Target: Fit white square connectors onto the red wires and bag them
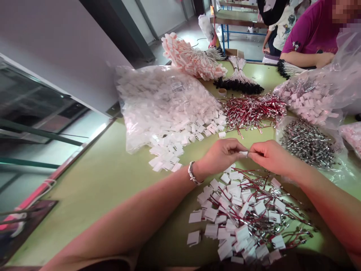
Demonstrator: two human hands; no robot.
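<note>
My left hand (224, 152) pinches a small white plastic housing (243, 153) between thumb and fingertips. Close beside it, my right hand (265, 153) is closed in a pinch at the housing's right end; what its fingertips hold is too small to make out. Below both hands lies a pile of white housings with dark red wires and metal ends (239, 210). Beyond them is a heap of loose red wires with metal terminals (254, 111). Loose white housings (167, 152) spill from a large clear bag (166, 101) to the left.
A bag of metal parts (308, 143) and a bag of pale housings (313, 98) lie on the right. Wire bundles (194, 56) and a tape roll (222, 92) are at the back of the green table (113, 188). A person in purple (313, 32) sits across.
</note>
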